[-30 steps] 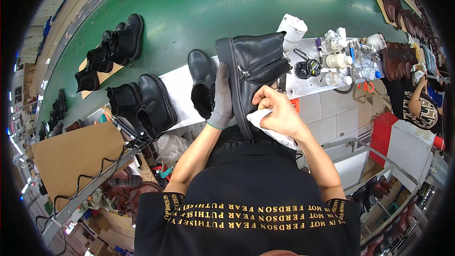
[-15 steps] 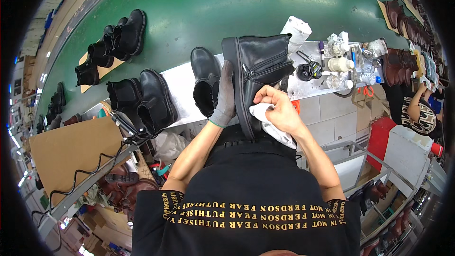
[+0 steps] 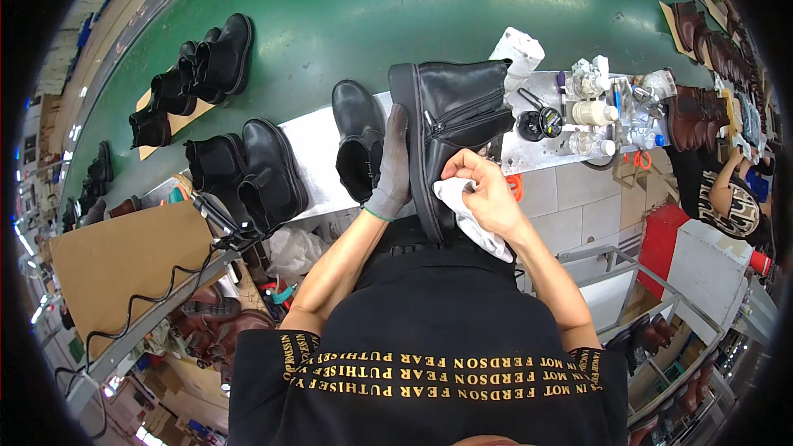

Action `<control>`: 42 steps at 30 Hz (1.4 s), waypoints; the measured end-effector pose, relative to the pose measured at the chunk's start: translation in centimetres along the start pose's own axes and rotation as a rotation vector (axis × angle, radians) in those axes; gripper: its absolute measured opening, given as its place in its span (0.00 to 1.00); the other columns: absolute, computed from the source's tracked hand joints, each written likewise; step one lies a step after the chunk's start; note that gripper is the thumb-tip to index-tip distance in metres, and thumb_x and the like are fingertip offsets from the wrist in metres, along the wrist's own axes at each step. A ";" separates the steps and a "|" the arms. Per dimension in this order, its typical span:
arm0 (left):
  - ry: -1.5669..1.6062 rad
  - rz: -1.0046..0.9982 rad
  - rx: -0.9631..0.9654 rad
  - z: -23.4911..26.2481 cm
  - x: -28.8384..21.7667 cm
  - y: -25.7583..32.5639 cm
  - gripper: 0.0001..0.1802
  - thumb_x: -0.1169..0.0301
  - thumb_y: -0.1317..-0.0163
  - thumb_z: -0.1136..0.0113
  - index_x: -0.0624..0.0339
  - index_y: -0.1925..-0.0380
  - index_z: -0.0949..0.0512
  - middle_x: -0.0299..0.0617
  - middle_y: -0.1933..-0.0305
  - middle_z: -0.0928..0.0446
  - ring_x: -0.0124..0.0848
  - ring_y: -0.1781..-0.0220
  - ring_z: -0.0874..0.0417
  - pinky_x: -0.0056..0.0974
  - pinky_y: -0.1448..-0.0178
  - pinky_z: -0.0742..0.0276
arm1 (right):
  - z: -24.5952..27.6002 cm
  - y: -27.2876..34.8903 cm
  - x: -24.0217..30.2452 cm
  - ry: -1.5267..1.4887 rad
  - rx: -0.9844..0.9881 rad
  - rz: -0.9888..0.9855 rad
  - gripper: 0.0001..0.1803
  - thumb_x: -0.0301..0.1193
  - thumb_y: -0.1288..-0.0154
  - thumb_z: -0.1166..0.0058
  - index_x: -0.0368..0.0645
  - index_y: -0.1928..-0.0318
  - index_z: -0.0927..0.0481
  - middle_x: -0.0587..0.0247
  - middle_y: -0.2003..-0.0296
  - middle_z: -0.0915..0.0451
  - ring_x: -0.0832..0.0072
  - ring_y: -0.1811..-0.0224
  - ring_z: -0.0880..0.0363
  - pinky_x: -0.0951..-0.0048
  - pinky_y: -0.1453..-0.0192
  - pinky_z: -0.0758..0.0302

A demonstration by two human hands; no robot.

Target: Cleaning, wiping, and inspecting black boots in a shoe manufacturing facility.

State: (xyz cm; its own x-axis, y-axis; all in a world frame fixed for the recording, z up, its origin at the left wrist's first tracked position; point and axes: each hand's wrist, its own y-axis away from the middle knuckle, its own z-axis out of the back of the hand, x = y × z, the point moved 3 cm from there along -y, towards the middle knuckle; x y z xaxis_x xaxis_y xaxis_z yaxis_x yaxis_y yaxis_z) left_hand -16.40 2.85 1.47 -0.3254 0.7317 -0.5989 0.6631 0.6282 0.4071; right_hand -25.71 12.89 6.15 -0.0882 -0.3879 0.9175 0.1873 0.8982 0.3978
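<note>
Our gloved left hand [image 3: 391,167] grips the black boot [image 3: 457,128] by its sole, while our right hand [image 3: 483,192] presses a white cloth [image 3: 467,216] against its near side.

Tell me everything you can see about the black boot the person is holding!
The black boot looks like smooth, shiny leather, with a thick dark sole along its left edge and a zip running slantwise across its side. It is held up on edge over the pale workbench, sole turned left. The left hand, in a grey glove, grips the sole side. The bare right hand presses a white cloth against its lower side. Another black boot stands just left of it.
</note>
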 end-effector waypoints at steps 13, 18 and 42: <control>0.029 -0.011 -0.089 0.6 0.3 -0.2 0.27 0.52 0.30 0.71 0.64 0.47 0.35 0.45 0.55 0.25 0.29 0.57 0.21 0.33 0.51 0.24 | -0.7 0.0 -0.6 -0.156 -0.054 0.023 0.14 0.14 0.56 0.58 0.37 0.65 0.31 0.71 0.78 0.28 0.88 0.73 0.32 0.84 0.68 0.35; 0.019 0.019 0.031 -0.5 -0.4 0.5 0.27 0.53 0.30 0.70 0.64 0.48 0.34 0.44 0.55 0.25 0.28 0.57 0.21 0.33 0.50 0.25 | -0.3 0.4 0.8 -0.116 0.092 -0.100 0.14 0.14 0.55 0.57 0.38 0.65 0.31 0.72 0.79 0.28 0.89 0.73 0.33 0.84 0.69 0.37; 0.106 0.086 -0.014 -0.2 0.4 0.1 0.30 0.48 0.32 0.69 0.64 0.50 0.31 0.45 0.60 0.22 0.29 0.63 0.19 0.31 0.57 0.21 | -0.3 0.1 0.0 -0.260 0.056 -0.090 0.15 0.11 0.55 0.59 0.40 0.66 0.31 0.73 0.76 0.28 0.91 0.73 0.33 0.87 0.68 0.39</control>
State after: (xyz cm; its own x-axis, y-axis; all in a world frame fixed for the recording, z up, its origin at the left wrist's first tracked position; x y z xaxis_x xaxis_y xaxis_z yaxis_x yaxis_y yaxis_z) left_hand -16.62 3.24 1.39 -0.3376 0.8065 -0.4854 0.6825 0.5649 0.4638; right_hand -25.44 12.90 6.16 -0.3516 -0.4068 0.8431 0.1137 0.8754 0.4698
